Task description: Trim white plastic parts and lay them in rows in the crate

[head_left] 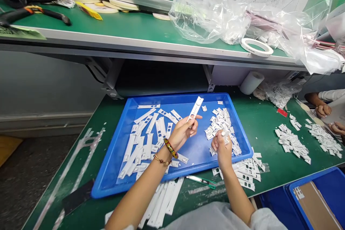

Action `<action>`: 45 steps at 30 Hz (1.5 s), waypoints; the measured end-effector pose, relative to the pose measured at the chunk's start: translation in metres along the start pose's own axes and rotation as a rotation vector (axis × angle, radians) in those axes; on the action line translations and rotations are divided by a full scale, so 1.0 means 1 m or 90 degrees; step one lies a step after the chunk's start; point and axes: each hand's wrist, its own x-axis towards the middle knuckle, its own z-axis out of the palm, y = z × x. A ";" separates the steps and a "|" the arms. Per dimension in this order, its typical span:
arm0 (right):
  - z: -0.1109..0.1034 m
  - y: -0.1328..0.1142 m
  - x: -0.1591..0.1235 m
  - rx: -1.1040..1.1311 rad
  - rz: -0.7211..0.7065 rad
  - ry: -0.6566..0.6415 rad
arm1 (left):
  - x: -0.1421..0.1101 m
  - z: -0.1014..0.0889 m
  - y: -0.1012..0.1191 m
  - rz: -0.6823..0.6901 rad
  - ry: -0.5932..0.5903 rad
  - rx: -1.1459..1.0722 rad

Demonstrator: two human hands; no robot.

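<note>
Left hand grips long white plastic strip at its end. Right hand pinches small white piece (above blue plastic tray).

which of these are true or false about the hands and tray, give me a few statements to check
1. The left hand holds a long slotted white strip. True.
2. The right hand is empty. False: its fingers pinch a small white piece.
3. The blue plastic tray holds long strips on its left and a pile of short pieces on its right. True.
4. A green-and-white pen-shaped tool lies inside the tray. False: it lies on the green bench mat, outside the tray.
5. Another person's hand shows at the right edge. True.
</note>
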 end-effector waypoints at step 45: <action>-0.003 -0.048 -0.056 -0.391 0.003 -0.276 | -0.070 0.020 0.002 0.236 0.134 0.573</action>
